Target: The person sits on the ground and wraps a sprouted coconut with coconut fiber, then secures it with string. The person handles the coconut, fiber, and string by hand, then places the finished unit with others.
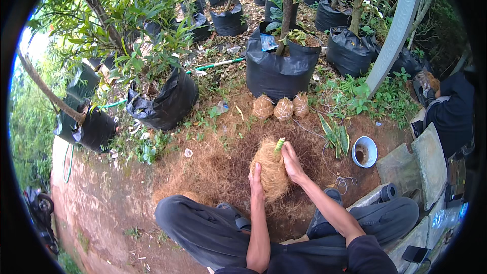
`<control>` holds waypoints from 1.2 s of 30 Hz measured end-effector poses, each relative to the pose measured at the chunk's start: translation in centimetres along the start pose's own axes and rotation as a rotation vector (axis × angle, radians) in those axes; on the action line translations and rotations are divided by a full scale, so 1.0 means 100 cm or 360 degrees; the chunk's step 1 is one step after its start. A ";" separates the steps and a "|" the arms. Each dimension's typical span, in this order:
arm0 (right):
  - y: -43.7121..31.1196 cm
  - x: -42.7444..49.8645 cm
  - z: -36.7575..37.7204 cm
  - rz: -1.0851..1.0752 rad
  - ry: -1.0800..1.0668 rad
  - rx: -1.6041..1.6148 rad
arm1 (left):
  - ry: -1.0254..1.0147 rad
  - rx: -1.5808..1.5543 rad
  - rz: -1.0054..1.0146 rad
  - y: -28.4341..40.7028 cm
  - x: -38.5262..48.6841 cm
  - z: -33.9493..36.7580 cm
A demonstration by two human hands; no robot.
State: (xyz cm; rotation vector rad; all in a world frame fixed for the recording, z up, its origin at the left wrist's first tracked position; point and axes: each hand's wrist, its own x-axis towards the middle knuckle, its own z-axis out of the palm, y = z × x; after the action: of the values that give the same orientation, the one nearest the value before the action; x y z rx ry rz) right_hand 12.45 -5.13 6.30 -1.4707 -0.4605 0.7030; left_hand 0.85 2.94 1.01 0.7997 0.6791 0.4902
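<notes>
Between my hands is a bundle of tan coconut fibre [272, 171]. A green banded plant stem [280, 144] sticks up from its top. My left hand [256, 182] holds the bundle's left side, with the thumb pointing up. On the upper right, my right hand [292, 163] grips the fibre beside the stem; some of its fingers are hidden behind the bundle. Beyond it, several fibre balls wrapped in white string [283, 109] sit against a large black planter bag. Off to the right, snake plant leaves [335, 135] lie on the ground near a loose white string [344, 182].
Loose coir [205, 175] covers the soil before me. A pale blue bucket [364, 152] stands at right, near stone slabs [430, 165]. Another person [451, 106] sits at the far right. Black planter bags [281, 72] line the back. A phone [415, 254] lies lower right.
</notes>
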 end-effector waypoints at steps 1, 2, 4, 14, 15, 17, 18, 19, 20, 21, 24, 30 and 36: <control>-0.008 0.001 -0.002 0.0127 0.0023 -0.0136 | -0.0001 -0.0053 -0.0065 0.000 0.001 -0.002; -0.018 0.002 -0.008 0.0161 -0.0062 -0.0123 | 0.0045 -0.0104 -0.0185 0.000 0.002 -0.004; -0.046 0.004 -0.030 0.0360 -0.0247 -0.0260 | -0.0012 -0.0243 -0.0169 -0.002 0.002 -0.007; -0.133 -0.019 -0.050 -0.0880 -0.0398 -0.1646 | -0.0086 -0.0520 -0.0021 -0.007 0.008 -0.010; -0.123 -0.015 -0.039 -0.0786 -0.0506 -0.1512 | -0.0091 -0.0501 -0.0020 -0.005 0.007 -0.010; -0.100 -0.008 -0.023 -0.0922 -0.0542 -0.1429 | -0.0068 -0.0391 0.0030 -0.003 0.003 -0.008; -0.088 -0.004 -0.019 -0.0865 -0.0600 -0.1322 | -0.0017 -0.0340 0.0012 -0.002 0.001 -0.008; -0.076 -0.002 -0.015 -0.0853 -0.0584 -0.1168 | -0.0047 -0.0313 0.0030 0.000 -0.001 -0.008; -0.065 -0.001 -0.013 -0.0806 -0.0565 -0.1028 | -0.0048 -0.0290 0.0002 0.001 -0.003 -0.008; -0.055 0.000 -0.011 -0.0757 -0.0524 -0.0877 | -0.0022 -0.0273 -0.0054 0.003 -0.002 -0.006; -0.027 0.003 0.005 -0.0913 -0.0231 -0.0432 | -0.0025 -0.0399 0.0016 0.004 -0.003 -0.003; -0.022 0.012 -0.003 -0.0962 -0.0255 -0.1045 | -0.0036 -0.0306 0.0037 0.000 -0.003 -0.004; -0.026 0.003 0.003 -0.0732 -0.0215 -0.0818 | -0.0069 -0.0519 -0.0075 -0.005 0.000 -0.008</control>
State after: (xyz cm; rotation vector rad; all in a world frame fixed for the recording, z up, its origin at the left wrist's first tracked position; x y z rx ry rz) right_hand 12.85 -4.59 8.81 -1.7086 -1.1050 0.3231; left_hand 0.35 3.08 0.23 0.4850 0.5581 0.5229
